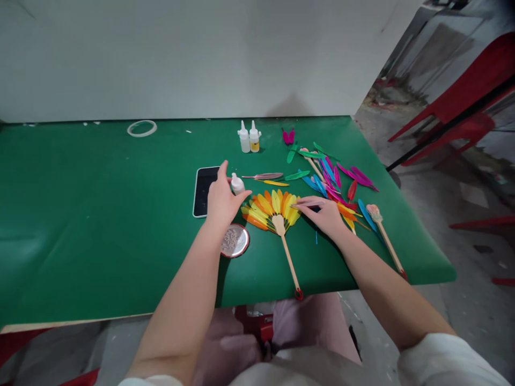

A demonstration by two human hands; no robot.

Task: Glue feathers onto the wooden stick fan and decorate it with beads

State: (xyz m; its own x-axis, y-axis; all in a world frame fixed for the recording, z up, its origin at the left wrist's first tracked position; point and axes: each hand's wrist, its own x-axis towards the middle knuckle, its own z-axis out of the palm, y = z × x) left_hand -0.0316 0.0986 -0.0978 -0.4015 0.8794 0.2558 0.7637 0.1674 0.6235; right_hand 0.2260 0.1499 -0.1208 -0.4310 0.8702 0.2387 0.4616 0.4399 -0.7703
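Note:
A fan of yellow and orange feathers lies on the green table, with a wooden handle pointing towards me. My right hand is closed on slim tweezers, their tips over the fan's right-hand feathers. Thumb and forefinger of my left hand are spread around a small white bottle; I see no firm grip on it. Under my left wrist, partly covered, is a round dish with tiny pale pieces in it. A phone lies beneath my left fingers.
Two white nozzle bottles stand further back. Loose coloured feathers are heaped at the right, near another wooden handle with a pale flower-like end. A roll of tape lies back left. Red chairs stand beyond the table's right edge.

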